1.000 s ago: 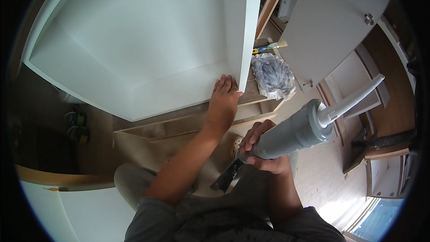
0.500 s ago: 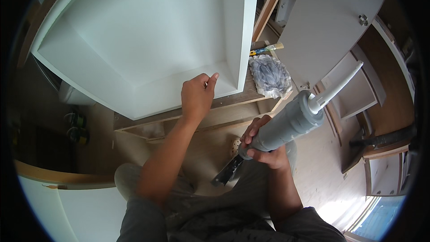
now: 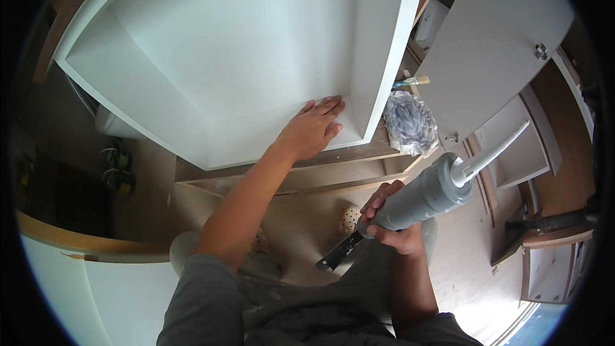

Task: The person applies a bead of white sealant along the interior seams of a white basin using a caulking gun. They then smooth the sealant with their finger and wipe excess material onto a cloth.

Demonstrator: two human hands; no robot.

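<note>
Smoothing, apparently, inside the white cabinet point(image 3: 256, 38), the left hand point(image 3: 307, 133) lies flat; the right hand point(image 3: 405, 238) grips the sealant gun point(image 3: 423, 197), its nozzle point(image 3: 491, 156) likely needing clearance next

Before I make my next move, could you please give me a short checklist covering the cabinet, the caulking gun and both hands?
1. Caulking gun secured: ok, gripped at its rear by the right hand.
2. White nozzle pointing away from the white cabinet: ok, it angles up and to the right.
3. Left hand free of tools: ok, it holds nothing.
4. Left hand out of the cabinet: not ok, it lies over the bottom panel near the right inner corner.
5. Paintbrush and crumpled gray-and-white bundle outside the cabinet: ok, both are to its right.
6. Sealant at the nozzle tip: cannot tell, too small to see.
</note>
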